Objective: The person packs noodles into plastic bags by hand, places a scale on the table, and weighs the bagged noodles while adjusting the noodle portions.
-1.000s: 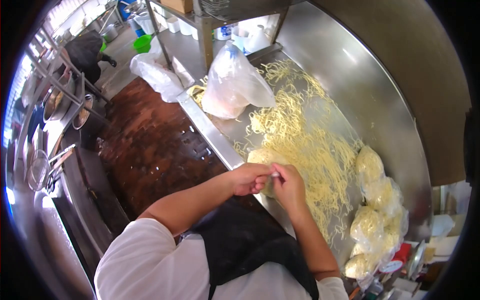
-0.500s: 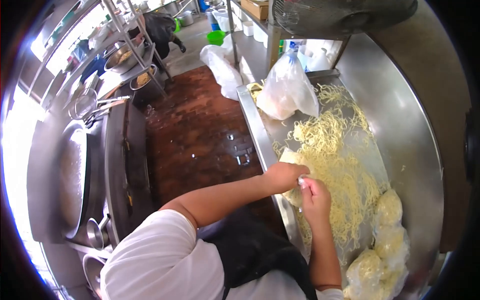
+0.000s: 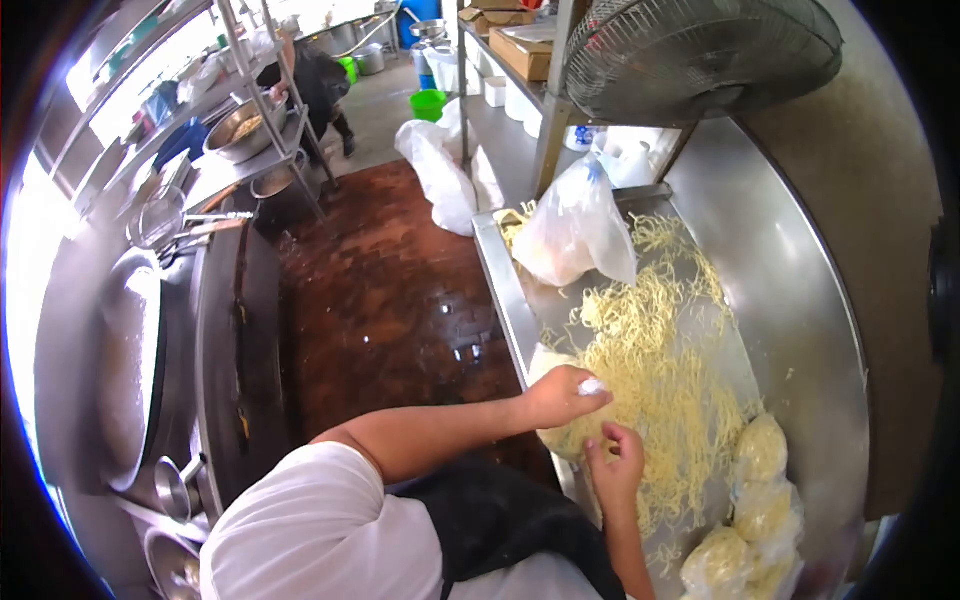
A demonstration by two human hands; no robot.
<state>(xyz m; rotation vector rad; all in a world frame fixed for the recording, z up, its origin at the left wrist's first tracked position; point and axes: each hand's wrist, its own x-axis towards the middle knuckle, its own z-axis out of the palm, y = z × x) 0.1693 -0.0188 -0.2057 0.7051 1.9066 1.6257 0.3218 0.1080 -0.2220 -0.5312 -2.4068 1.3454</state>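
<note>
Head view: the person's left hand (image 3: 562,398) is clenched round what seems to be the twisted neck of a bag (image 3: 553,361), whose white tip pokes out of the fist. That bag sits under the hand, at the near rim of the steel desk (image 3: 503,290). Just below it, the right hand (image 3: 615,468) is released, thumb and fingers apart with nothing seen between them. Several filled bags (image 3: 765,450) lie bunched at the desk's right end, so part of the bagging looks done; whether the held one is fastened cannot be told. Plenty is left: loose noodles (image 3: 650,345) spread along the desk, up to a big bag (image 3: 575,235) at its far end.
</note>
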